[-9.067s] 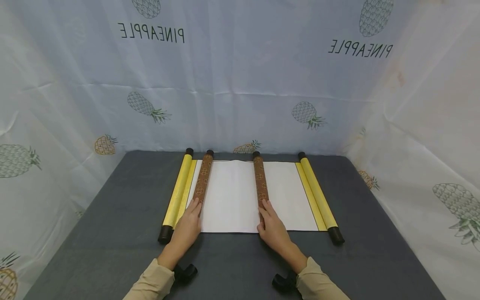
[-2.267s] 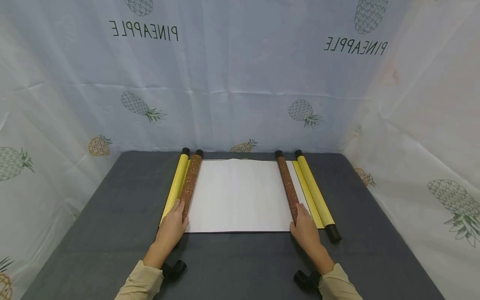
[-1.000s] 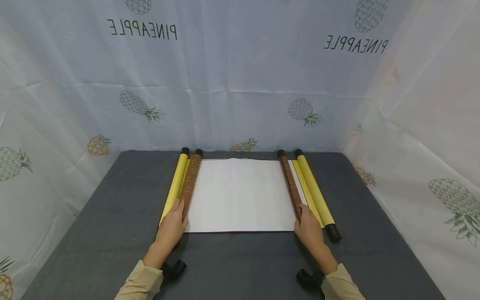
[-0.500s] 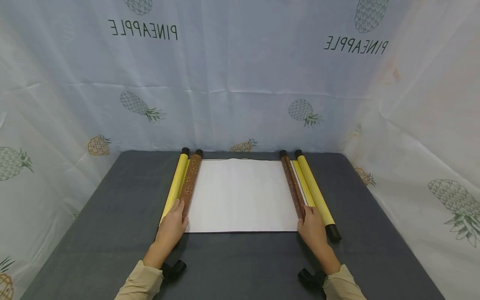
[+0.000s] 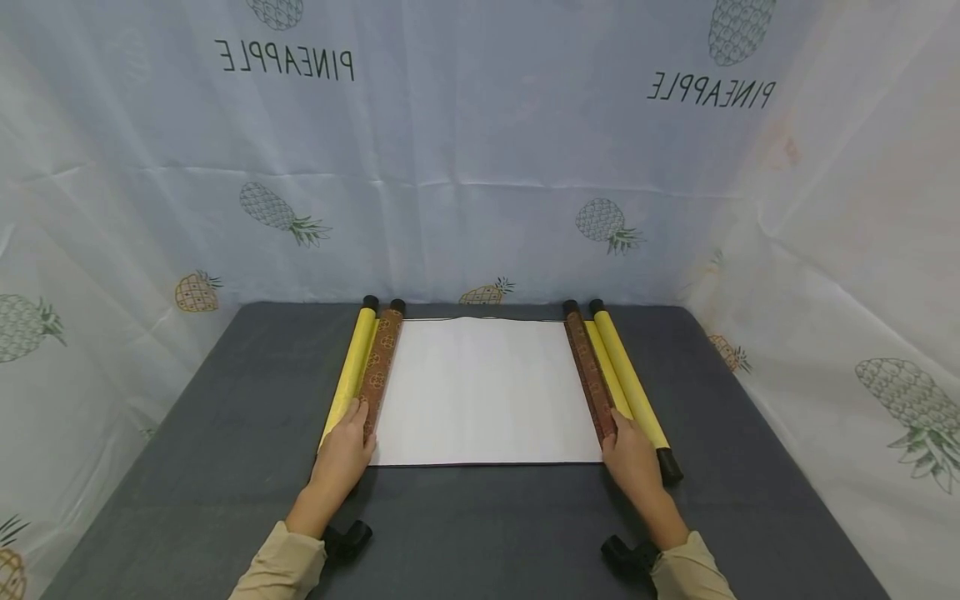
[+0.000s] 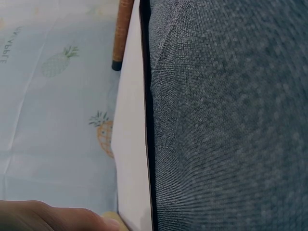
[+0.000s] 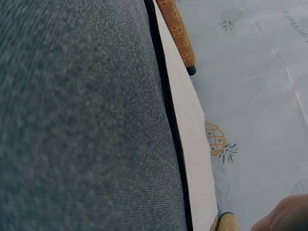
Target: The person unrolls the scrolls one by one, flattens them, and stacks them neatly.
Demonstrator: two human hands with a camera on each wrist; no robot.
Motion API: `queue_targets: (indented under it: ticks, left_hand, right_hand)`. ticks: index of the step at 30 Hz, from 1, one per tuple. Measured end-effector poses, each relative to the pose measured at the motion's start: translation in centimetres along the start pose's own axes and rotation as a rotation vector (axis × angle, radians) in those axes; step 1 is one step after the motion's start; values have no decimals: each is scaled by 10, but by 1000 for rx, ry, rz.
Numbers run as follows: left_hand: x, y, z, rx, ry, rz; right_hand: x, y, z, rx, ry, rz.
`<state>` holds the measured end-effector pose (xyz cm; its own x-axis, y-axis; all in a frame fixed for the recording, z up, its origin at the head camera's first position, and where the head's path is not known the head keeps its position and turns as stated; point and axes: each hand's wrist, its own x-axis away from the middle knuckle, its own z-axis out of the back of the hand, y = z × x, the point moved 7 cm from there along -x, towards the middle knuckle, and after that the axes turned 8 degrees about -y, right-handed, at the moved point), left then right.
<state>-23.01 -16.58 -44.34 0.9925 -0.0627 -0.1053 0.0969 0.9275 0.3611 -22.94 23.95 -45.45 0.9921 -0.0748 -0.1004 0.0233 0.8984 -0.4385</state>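
In the head view a white paper scroll (image 5: 487, 392) lies spread on the table between two brown patterned rollers with black ends. My left hand (image 5: 345, 446) holds the near end of the left brown roller (image 5: 384, 354), fingers along its top and thumb on its inner side. The right hand (image 5: 633, 458) grips the near end of the right brown roller (image 5: 587, 358). Just outside these lie a left yellow roller (image 5: 351, 367) and a right yellow roller (image 5: 633, 379). In the wrist views only part of each hand shows, beside the paper's near edge (image 6: 132, 134).
The dark grey cloth-covered table (image 5: 480, 533) reaches back to a white curtain (image 5: 480, 125) printed with pineapples, which also hangs at both sides. Black wrist mounts (image 5: 348, 540) show below the sleeves.
The brown rollers have moved apart from near the middle, baring more white paper between them. Over the last second the right hand has shifted its roller slightly right; the left hand has stayed put.
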Motion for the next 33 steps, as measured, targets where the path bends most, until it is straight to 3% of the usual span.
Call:
queue_targets:
  ticks: [13,21,28,33]
  left_hand:
    - [1,1,1,0,18,-18]
    - [0,1,1,-3,7,-5]
    - [0,1,2,0,12,-11]
    - [0,2,2,-4,20,-10]
  right_hand:
    - [0,4,4,27,25,19]
    - [-3,14,4,5,5,-11]
    - [-1,13,12,-34,89,-2]
    - [-1,12,11,-20,73,1]
